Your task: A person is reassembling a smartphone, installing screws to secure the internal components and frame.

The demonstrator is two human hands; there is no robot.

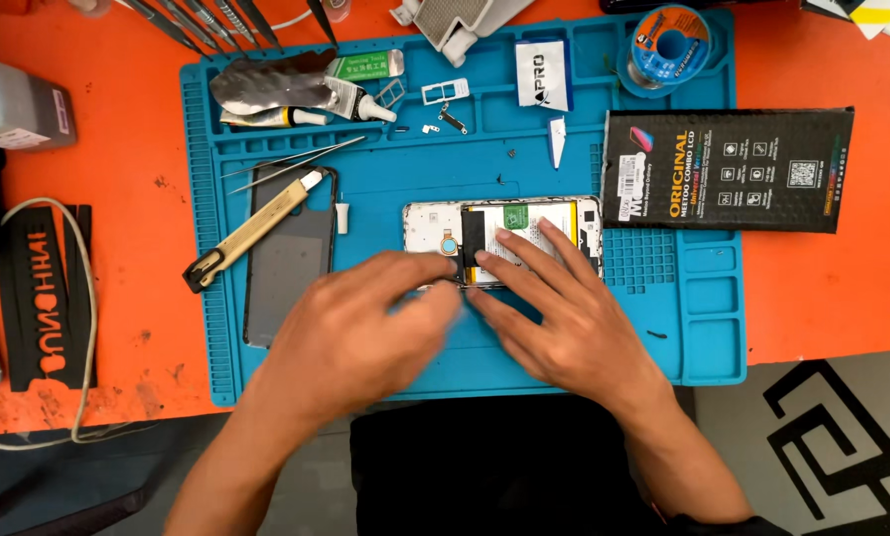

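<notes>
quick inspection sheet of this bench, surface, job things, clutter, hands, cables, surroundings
surface: blue repair mat on an orange table.
job's things: opened phone lying flat on the mat, battery and inner parts exposed.
clutter: tweezers, utility knife across a dark back panel, glue tubes, solder spool, black parts box, small screws and brackets.
grippers: left hand blurred, fingertips at the phone's lower edge; right hand with fingers flat on the battery.
cables: white cable looping at the table's left edge.
surroundings: dark floor with a patterned mat.
</notes>
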